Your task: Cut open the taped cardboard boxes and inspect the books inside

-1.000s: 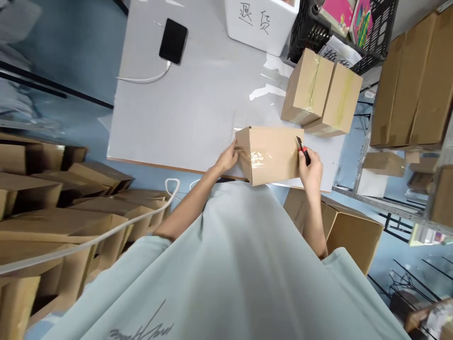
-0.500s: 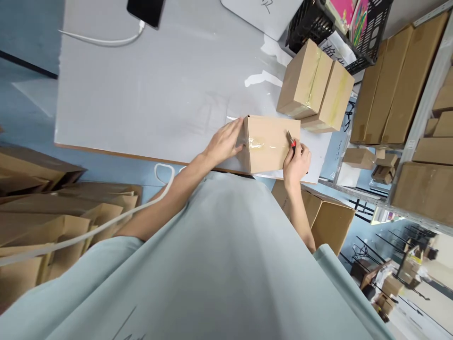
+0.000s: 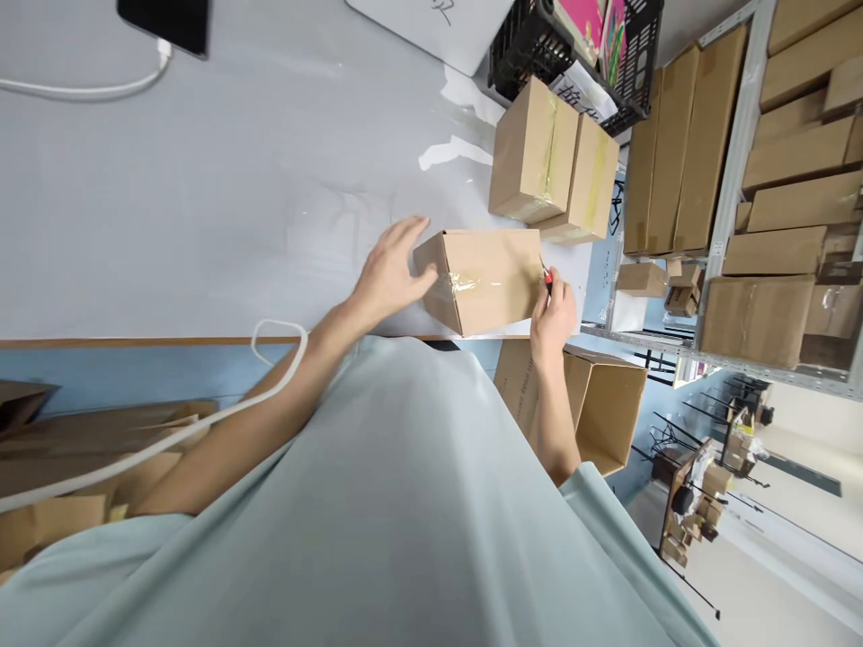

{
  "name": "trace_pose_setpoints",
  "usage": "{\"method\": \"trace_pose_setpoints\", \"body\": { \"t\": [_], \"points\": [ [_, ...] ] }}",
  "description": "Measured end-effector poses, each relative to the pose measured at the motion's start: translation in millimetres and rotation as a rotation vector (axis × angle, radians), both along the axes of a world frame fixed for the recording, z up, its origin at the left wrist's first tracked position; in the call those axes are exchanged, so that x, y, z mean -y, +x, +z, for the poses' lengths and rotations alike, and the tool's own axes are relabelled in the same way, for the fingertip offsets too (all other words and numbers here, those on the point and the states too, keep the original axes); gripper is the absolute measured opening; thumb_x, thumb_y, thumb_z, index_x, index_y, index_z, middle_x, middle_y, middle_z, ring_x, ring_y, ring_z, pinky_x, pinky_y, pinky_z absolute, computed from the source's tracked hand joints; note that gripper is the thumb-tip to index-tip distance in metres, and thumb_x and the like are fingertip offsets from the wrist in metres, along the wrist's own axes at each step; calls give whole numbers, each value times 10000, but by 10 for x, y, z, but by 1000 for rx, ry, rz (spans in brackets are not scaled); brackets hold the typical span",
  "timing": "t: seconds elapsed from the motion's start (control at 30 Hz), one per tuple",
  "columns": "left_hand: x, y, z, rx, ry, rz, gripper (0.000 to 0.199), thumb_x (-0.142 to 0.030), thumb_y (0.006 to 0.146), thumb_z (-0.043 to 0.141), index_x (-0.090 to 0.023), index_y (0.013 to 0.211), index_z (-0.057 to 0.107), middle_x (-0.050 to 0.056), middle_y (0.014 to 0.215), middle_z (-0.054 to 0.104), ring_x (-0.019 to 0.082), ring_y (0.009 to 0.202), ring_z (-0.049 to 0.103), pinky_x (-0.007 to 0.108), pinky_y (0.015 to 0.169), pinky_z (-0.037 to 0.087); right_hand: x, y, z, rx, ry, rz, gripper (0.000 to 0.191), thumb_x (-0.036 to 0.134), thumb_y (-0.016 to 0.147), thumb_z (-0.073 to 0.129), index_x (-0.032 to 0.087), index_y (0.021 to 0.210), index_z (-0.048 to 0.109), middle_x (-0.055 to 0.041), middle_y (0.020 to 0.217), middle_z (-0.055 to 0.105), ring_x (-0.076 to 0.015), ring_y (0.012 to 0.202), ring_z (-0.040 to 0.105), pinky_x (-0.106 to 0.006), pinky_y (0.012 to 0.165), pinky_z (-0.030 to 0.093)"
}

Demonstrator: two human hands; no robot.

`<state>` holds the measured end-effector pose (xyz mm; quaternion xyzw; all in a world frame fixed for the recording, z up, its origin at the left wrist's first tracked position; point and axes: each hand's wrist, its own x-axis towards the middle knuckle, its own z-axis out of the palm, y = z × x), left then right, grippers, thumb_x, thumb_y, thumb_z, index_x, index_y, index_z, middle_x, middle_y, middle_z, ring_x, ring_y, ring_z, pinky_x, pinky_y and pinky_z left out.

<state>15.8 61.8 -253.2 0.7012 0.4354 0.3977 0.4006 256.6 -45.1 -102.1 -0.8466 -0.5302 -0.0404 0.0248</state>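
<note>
A small cardboard box (image 3: 495, 270) with clear tape across its top sits near the front edge of the grey table (image 3: 202, 225). My left hand (image 3: 395, 270) is at the box's left side, fingers spread; whether it touches the cardboard is hard to tell. At the right end of the box, my right hand (image 3: 554, 310) grips a red utility knife (image 3: 547, 280) with its thin blade pointing up along the box's edge. My palm hides most of the knife's handle.
Two taped cardboard boxes (image 3: 536, 153) stand behind, beside a black plastic crate (image 3: 532, 49). A phone (image 3: 168, 22) on a white cable lies at the far left. An open carton (image 3: 610, 409) stands below the table's right end. Shelves (image 3: 734, 162) hold many cartons.
The knife has moved from the box's top to its right edge. My left hand's fingers have spread, and the box has turned slightly, showing more of its left side. My view has shifted right.
</note>
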Motion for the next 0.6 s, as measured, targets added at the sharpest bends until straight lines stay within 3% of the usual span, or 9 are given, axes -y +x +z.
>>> {"method": "trace_pose_setpoints", "body": {
  "t": [0.1,0.2,0.37,0.6],
  "points": [
    [-90,-6,270,42,-23,36,461,-382,1037,719,-296,1489,750,72,1511,763,351,1434,694,569,1288,560,152,-299,192,-103,-106,35,597,395,1234,349,233,1777,539,-211,1551,758,-359,1420,762,-460,1159,620],
    [-162,19,385,58,-44,12,312,-405,1026,753,-288,1307,821,63,1321,818,320,1263,748,523,1194,618,249,-656,257,-283,-201,177,558,429,1231,439,316,1764,560,-120,1605,762,-333,1423,777,-427,1148,636],
    [-241,24,331,50,-59,-5,294,-381,976,808,-295,1256,829,59,1243,816,315,1192,752,502,1118,645,198,-1027,211,-311,-313,213,537,395,1241,438,310,1755,569,-108,1557,794,-326,1383,798,-400,1100,639],
    [-239,54,319,67,-48,-12,286,-372,991,796,-306,1268,825,56,1249,807,318,1196,746,515,1119,644,82,-1145,251,-277,-353,176,514,368,1255,412,298,1733,586,-98,1405,854,-317,1279,820,-357,1032,613]
  ]
}}
